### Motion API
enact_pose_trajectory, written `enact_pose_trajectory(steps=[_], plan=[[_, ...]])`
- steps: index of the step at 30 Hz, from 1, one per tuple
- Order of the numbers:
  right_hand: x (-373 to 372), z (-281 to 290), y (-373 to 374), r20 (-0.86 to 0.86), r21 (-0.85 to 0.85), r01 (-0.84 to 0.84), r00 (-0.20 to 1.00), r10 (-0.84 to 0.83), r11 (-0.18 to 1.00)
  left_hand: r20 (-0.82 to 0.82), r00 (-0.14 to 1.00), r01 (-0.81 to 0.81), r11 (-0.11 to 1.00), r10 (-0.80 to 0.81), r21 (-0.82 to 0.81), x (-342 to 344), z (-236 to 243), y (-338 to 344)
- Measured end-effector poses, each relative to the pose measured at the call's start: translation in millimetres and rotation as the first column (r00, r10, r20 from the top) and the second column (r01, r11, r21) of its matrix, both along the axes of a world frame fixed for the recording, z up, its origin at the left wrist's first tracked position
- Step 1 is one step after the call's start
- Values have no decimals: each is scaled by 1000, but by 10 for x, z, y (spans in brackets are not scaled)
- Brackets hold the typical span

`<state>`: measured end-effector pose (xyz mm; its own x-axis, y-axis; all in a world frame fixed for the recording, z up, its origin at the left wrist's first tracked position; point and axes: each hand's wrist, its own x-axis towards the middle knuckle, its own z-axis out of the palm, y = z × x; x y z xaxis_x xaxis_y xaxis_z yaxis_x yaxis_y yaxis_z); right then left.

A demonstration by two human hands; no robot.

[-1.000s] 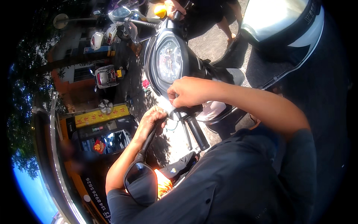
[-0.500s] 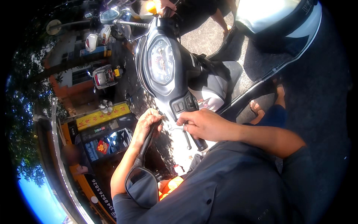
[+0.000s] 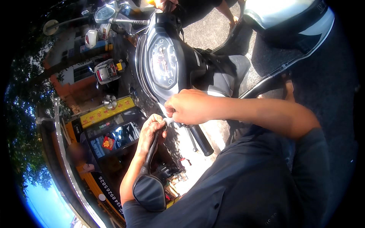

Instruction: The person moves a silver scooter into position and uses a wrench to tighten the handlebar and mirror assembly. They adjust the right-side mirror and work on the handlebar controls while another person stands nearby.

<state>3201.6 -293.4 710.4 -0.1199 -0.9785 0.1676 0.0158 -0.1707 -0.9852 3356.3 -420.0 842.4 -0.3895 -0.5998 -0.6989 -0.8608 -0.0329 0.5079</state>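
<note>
My left hand [image 3: 151, 131] is closed around the base of a scooter's side mirror stem [image 3: 151, 150], near where it meets the handlebar. The dark mirror head [image 3: 149, 192] hangs toward me, below that hand. My right hand [image 3: 190, 107] is closed over the switch housing by the handlebar. It grips a silver wrench [image 3: 168, 120], of which only the end shows by my left fingertips; my fingers hide the rest. Below my right hand stick out the black handlebar grip [image 3: 202, 140] and its lever [image 3: 191, 140]. The instrument dial [image 3: 164, 62] lies just ahead.
Another person's hand [image 3: 166, 4] rests on the far handlebar end. A white and black scooter part [image 3: 281, 22] fills the upper right. Parked scooters [image 3: 107, 71] and a shopfront with a yellow sign [image 3: 108, 111] are at left. Someone stands by the shop [image 3: 81, 157].
My right hand has moved up and left with the wrench, now covering the switch housing. The view has shifted slightly. My left hand stays on the mirror stem.
</note>
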Motion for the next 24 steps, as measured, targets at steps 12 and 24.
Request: enact_pose_trajectory(steps=[12,24], plan=[[876,-83,515,297,-53,42,954,-24,998,-7,1000,16,1000,-16,11,-28,22,34],[231,-220,128,-88,-170,118,987,-134,978,22,1000,22,1000,-22,-22,3,12,8]])
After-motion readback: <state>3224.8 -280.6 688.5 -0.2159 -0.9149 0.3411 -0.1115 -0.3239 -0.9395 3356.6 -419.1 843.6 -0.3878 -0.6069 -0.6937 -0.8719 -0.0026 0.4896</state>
